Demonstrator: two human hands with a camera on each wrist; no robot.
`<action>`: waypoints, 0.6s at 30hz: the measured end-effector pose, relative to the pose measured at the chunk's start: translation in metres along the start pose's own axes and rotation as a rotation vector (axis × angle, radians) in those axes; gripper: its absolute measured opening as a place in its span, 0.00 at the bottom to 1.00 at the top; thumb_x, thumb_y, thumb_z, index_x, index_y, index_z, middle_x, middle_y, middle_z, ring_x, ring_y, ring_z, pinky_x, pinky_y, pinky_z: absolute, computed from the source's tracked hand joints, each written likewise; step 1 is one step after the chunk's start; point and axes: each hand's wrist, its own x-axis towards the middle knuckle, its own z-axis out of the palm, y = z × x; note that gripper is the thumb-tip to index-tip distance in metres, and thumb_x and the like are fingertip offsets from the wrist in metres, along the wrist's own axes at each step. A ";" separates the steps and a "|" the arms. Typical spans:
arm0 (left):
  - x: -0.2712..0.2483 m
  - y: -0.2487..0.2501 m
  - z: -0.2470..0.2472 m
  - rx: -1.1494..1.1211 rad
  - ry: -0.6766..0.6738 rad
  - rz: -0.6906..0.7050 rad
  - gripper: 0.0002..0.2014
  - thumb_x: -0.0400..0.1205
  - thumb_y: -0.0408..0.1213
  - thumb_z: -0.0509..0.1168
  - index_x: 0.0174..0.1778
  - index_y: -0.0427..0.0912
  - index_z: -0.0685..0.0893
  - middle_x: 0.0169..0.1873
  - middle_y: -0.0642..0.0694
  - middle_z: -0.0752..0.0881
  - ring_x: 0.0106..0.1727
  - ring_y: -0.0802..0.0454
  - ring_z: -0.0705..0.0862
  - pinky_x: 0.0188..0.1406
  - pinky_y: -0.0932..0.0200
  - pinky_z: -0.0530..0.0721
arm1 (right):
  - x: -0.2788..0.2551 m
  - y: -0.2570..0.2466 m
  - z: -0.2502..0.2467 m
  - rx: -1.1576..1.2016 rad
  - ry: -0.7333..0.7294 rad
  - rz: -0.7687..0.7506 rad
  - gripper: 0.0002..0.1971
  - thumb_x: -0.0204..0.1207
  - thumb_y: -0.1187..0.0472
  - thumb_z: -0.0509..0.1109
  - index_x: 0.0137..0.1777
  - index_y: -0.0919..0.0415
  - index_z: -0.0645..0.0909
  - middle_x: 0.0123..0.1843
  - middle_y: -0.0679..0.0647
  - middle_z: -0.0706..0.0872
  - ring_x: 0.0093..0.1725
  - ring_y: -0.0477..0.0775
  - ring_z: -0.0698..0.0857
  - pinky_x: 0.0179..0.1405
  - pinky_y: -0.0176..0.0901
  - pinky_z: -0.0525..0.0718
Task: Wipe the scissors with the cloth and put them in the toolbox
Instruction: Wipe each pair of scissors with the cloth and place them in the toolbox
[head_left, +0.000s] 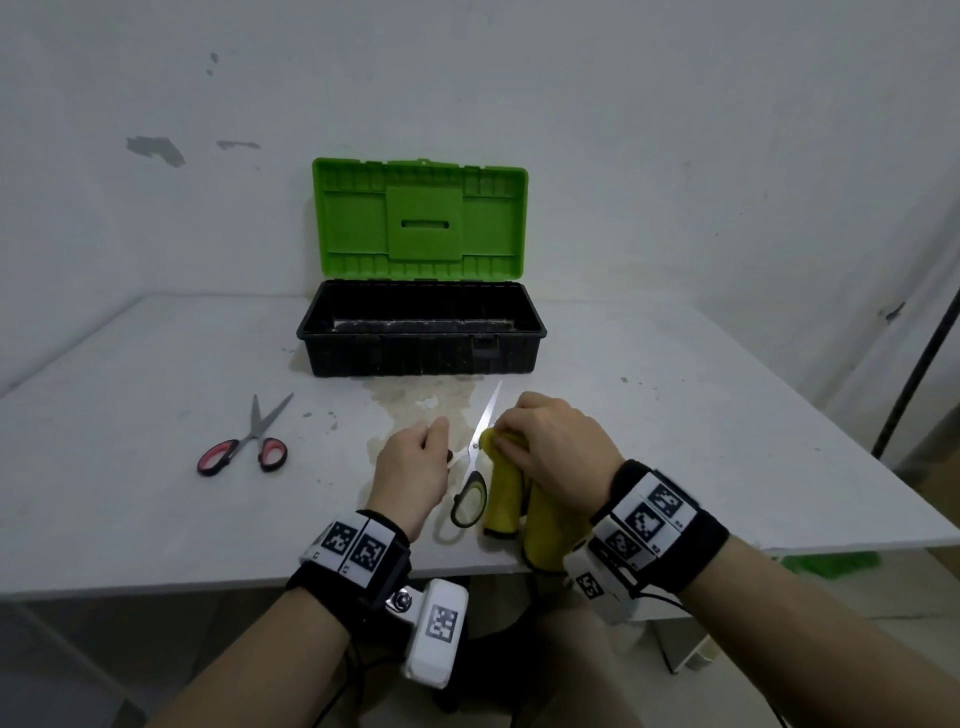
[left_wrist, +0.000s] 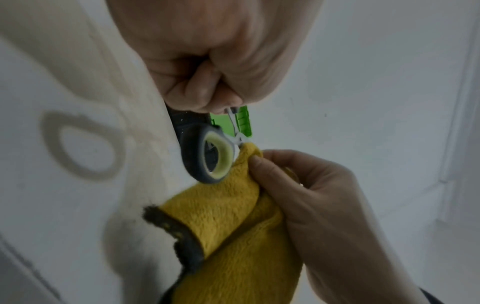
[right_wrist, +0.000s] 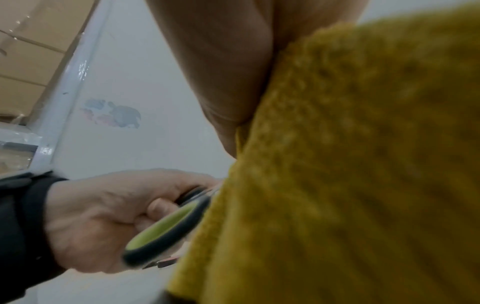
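My left hand (head_left: 415, 462) grips one handle of the green-and-black scissors (head_left: 470, 496), which are spread open above the table with one blade pointing toward the toolbox. The free handle loop (left_wrist: 207, 154) hangs below the fist (left_wrist: 207, 82). My right hand (head_left: 550, 447) pinches the yellow cloth (head_left: 506, 499) against the scissors near the pivot; the cloth (right_wrist: 350, 164) hangs down below it. The handle (right_wrist: 166, 232) shows in the left hand (right_wrist: 98, 222) in the right wrist view. The black toolbox (head_left: 421, 332) stands behind with its green lid (head_left: 421, 218) up.
A second pair of scissors with red-and-black handles (head_left: 244, 441) lies on the white table (head_left: 130, 467) to the left. A stain marks the table in front of the toolbox. The table's front edge is just under my wrists.
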 end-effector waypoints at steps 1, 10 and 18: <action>0.000 -0.001 -0.001 0.011 0.008 0.003 0.23 0.86 0.51 0.56 0.27 0.44 0.69 0.23 0.46 0.70 0.27 0.49 0.69 0.31 0.50 0.69 | 0.001 0.003 -0.002 -0.001 0.019 0.016 0.13 0.83 0.48 0.61 0.57 0.50 0.84 0.53 0.48 0.80 0.47 0.53 0.83 0.46 0.51 0.85; -0.001 0.000 0.006 0.070 -0.054 0.021 0.25 0.88 0.52 0.52 0.35 0.37 0.79 0.25 0.46 0.76 0.29 0.47 0.74 0.34 0.48 0.73 | -0.002 -0.015 0.001 -0.035 -0.079 -0.120 0.13 0.83 0.49 0.62 0.58 0.50 0.84 0.52 0.49 0.80 0.48 0.53 0.83 0.45 0.50 0.85; -0.001 0.004 0.008 0.073 -0.070 0.026 0.23 0.88 0.51 0.53 0.32 0.41 0.78 0.27 0.45 0.77 0.29 0.47 0.73 0.36 0.50 0.73 | 0.001 -0.011 -0.010 -0.089 -0.055 -0.191 0.12 0.83 0.50 0.62 0.56 0.51 0.84 0.50 0.49 0.78 0.43 0.53 0.82 0.40 0.47 0.83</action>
